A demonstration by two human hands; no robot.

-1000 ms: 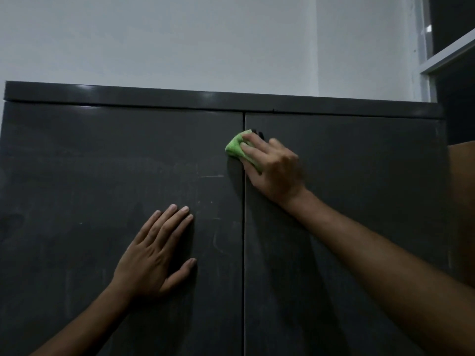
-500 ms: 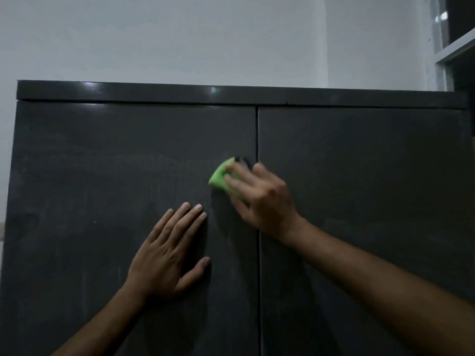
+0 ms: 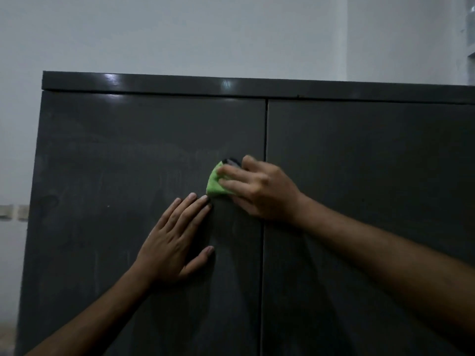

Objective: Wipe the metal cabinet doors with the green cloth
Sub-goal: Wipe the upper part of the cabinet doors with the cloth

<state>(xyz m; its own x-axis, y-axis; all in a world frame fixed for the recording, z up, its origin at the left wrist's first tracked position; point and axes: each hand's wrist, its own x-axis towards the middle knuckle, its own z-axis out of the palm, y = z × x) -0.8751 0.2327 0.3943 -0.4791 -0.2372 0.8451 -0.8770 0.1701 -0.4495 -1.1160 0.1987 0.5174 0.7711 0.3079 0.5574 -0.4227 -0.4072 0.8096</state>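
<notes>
A dark grey metal cabinet point(image 3: 128, 150) fills most of the view, its two doors meeting at a narrow vertical seam point(image 3: 264, 253) just right of centre. The right hand point(image 3: 257, 188) grasps a bunched green cloth point(image 3: 214, 183) and presses it against the left door point(image 3: 102, 227), just left of the seam; a small dark part shows at the cloth's 1 o'clock edge, too dim to identify. The left hand point(image 3: 174, 242) lies released and flat on the same door, fingers straight, their tips almost touching the cloth from 7 o'clock. The right forearm crosses the right door point(image 3: 372, 163) from 4 o'clock, covering part of it. A pale wall point(image 3: 180, 34) rises behind the cabinet's glossy top edge point(image 3: 231, 86).
</notes>
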